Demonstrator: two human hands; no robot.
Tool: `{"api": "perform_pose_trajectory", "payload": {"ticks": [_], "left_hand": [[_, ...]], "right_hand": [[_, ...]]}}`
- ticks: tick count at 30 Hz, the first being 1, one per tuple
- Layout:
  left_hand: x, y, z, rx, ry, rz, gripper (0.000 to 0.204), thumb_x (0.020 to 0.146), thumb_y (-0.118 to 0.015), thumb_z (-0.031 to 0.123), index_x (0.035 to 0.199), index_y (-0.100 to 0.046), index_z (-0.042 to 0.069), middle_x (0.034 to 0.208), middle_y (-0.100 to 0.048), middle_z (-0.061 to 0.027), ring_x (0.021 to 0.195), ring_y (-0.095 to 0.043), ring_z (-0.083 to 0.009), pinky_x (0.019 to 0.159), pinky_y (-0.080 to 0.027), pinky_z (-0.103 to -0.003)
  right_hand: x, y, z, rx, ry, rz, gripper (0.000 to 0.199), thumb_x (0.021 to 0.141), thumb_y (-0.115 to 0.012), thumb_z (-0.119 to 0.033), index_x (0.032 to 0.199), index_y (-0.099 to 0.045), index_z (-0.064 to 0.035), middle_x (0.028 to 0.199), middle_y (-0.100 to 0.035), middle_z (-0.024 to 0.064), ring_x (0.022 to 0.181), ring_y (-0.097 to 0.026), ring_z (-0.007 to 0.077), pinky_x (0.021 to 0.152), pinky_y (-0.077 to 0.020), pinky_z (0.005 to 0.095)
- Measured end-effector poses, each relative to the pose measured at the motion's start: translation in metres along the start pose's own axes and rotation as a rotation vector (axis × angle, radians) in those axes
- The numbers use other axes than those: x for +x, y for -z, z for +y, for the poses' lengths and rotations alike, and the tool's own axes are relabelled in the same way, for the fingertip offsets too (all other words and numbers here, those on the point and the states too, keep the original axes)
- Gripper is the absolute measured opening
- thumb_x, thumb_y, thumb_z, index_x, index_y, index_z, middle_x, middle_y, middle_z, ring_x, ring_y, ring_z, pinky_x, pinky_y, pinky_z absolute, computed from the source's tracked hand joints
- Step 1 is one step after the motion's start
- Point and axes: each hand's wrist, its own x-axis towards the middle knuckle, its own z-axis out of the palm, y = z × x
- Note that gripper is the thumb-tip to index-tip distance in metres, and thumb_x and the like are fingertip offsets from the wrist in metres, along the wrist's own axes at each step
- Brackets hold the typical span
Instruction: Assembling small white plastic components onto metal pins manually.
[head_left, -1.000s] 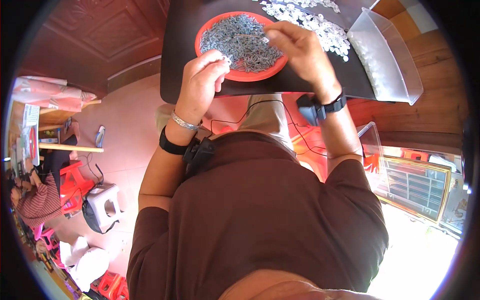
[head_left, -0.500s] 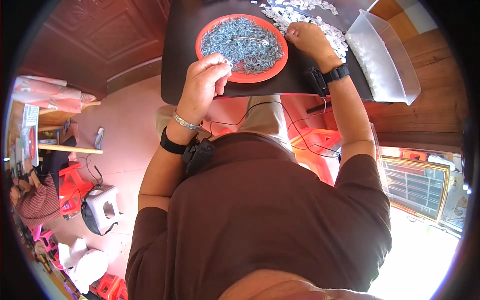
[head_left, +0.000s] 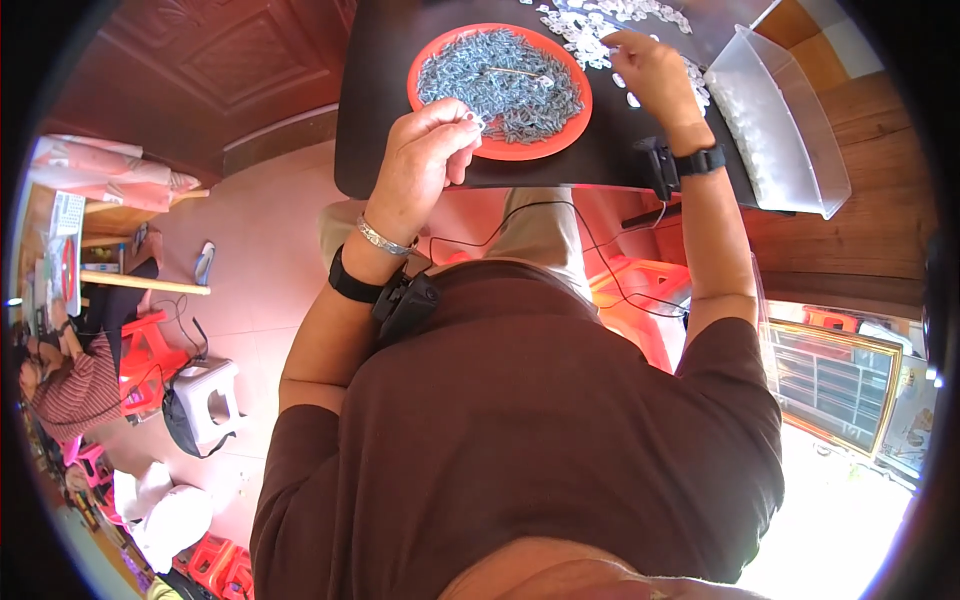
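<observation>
Right hand [head_left: 655, 80], above red plate [head_left: 510, 152] 1 s ago, now at glossy white clips [head_left: 580, 38], plate's 2 o'clock; grip unclear.
Left hand [head_left: 430, 150], plate's 8 o'clock, pinches 1 white clip [head_left: 478, 122]; slender grey nails [head_left: 455, 75] heaped alongside.

Black table [head_left: 375, 100]: red plate [head_left: 530, 152], white pieces [head_left: 582, 35]

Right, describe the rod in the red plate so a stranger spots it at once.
On the dark table, find the round red plate heaped with short grey pieces. Atop them, near the middle, lies a slim rod with a pale right end. It is far longer than any grey piece.
</observation>
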Motion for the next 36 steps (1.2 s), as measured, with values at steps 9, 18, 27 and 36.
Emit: {"api": "perform_pose_trajectory", "payload": {"ticks": [9,18,27,36], "left_hand": [[0.003,-0.009,-0.005,-0.288,0.007,-0.060,0.020,0.090,-0.045,0.017,0.076,-0.051,0.004,0.068,-0.054,-0.0074,0.058,-0.052,-0.0135,0.054,-0.038,-0.023],[-0.002,-0.005,-0.018,-0.480,0.023,-0.096,0.020,0.091,-0.042,0.016,0.078,-0.050,0.003,0.069,-0.055,-0.0112,0.061,-0.055,-0.0196,0.056,-0.041,-0.028],[-0.009,0.000,-0.013,-0.417,0.005,-0.031,0.019,0.090,-0.044,0.018,0.078,-0.049,0.004,0.068,-0.055,-0.0087,0.058,-0.052,-0.0154,0.054,-0.039,-0.025],[-0.023,0.003,-0.008,0.030,0.087,0.095,0.020,0.089,-0.048,0.019,0.075,-0.053,0.005,0.062,-0.050,-0.0001,0.050,-0.044,-0.0067,0.047,-0.031,-0.019]], "right_hand": [[-0.042,0.023,-0.104,1.096,-0.113,-0.345,0.017,0.088,-0.062,-0.006,0.103,-0.067,-0.0042,0.089,-0.067,0.0006,0.083,-0.059,0.0076,0.077,-0.0483,0.0224],[-0.049,-0.003,-0.128,1.398,-0.069,-0.456,0.015,0.090,-0.058,-0.007,0.101,-0.063,0.0035,0.087,-0.067,0.0092,0.082,-0.065,0.0146,0.078,-0.0528,0.0274],[-0.057,-0.016,-0.139,1.375,-0.254,-0.319,0.018,0.091,-0.060,-0.015,0.100,-0.064,0.0002,0.081,-0.065,0.0026,0.072,-0.060,0.0071,0.070,-0.0507,0.0208],[-0.073,-0.021,-0.141,1.532,-0.377,-0.278,0.019,0.089,-0.062,-0.009,0.106,-0.060,-0.0004,0.085,-0.066,0.0031,0.070,-0.059,0.0063,0.065,-0.0499,0.0201]]}}
